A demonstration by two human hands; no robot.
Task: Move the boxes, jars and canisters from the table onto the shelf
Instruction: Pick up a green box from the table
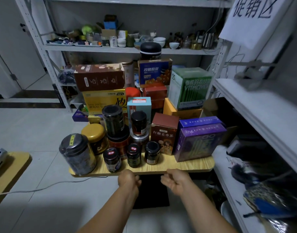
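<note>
My left hand [128, 179] and right hand [176, 181] hang empty at the near edge of the table [186, 164], fingers loosely curled round nothing; 3 small jars [134, 154] stand in the front row, a purple box [198, 143] beside them, more boxes stacked behind; the white shelf [265, 113] is on my right.

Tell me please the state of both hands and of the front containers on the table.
Left hand: empty, fingers loosely curled.
Right hand: empty, fingers relaxed.
Large clear jar with dark lid: upright, lid on.
Round gold-lidded canister: upright, lid on.
Purple cardboard box: closed, standing on the wooden table.
</note>
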